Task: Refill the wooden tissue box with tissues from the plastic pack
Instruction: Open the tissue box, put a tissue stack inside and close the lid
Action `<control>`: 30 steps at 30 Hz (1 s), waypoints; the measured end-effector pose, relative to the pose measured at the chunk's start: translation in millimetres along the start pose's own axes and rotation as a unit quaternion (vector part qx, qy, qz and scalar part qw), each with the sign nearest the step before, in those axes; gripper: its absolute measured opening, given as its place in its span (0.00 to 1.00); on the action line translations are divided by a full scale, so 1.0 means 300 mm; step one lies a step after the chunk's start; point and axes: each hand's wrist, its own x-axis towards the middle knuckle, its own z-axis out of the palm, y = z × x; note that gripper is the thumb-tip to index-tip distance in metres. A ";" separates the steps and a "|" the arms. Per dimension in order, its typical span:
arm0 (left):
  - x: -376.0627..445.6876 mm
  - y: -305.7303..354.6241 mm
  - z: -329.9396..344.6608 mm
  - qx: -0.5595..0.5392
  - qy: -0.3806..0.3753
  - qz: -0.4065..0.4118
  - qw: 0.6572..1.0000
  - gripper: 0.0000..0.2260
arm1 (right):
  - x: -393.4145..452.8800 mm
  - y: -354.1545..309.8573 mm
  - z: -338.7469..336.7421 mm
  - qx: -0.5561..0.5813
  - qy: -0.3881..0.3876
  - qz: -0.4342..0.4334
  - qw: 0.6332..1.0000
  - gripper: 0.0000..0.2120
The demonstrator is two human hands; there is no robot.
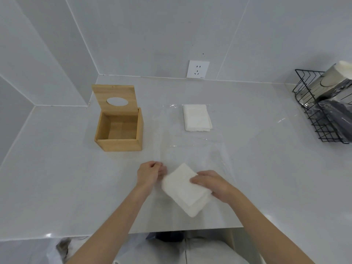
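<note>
The wooden tissue box (119, 129) stands on the white table (57, 178) at about ten o'clock from the hands, its hinged lid (115, 98) raised and leaning back, the oval slot facing forward; the inside shows only bare wood. At about one o'clock from the box lies the clear plastic pack (192, 149), spread flat on the table and reaching toward the near edge. A small folded pile of tissues (197, 118) sits at its far end, well apart from the box.

Near the table's front edge, the left hand (151, 173) has its fingers curled together at the plastic's edge; whether it pinches the film I cannot tell. Just beside it, at three o'clock, a thick white stack of tissues (182, 189) lies tilted over the plastic. The right hand (211, 184) has its grip clamped on the stack's right side, fingers across the top.

At two o'clock, a black wire rack (316, 111) holds wrapped items, and a wall socket (198, 69) sits at twelve.
</note>
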 end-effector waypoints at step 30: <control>0.044 0.442 -0.476 -0.097 -0.111 0.017 0.989 0.09 | 0.181 -0.742 0.260 -0.128 -0.104 -0.109 0.980 0.07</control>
